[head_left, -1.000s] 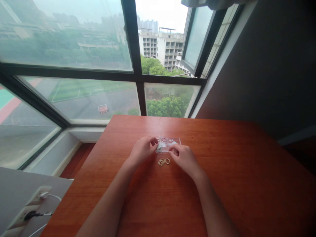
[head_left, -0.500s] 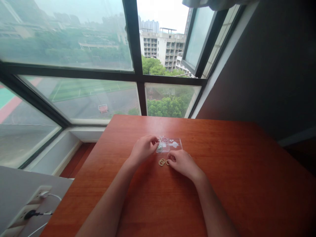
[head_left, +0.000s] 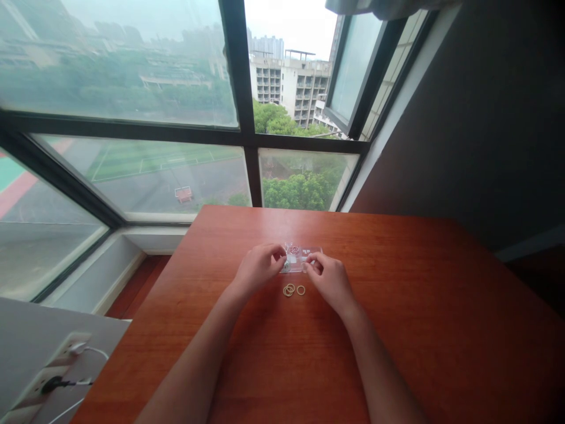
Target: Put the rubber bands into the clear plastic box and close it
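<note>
Both hands, left hand and right hand, pinch the clear plastic card (fingertips closed on its edges); small rings lie just below the fingers.

My work surface is a reddish-brown wooden table with a smooth, slightly glossy top, its far edge set against the window. A small clear plastic tray lies flat on it near the middle, with tiny pieces in it too small for me to make out. Just in front of the tray, a few thin tan rubber rings lie on the wood, two overlapping and one just beside them.
</note>
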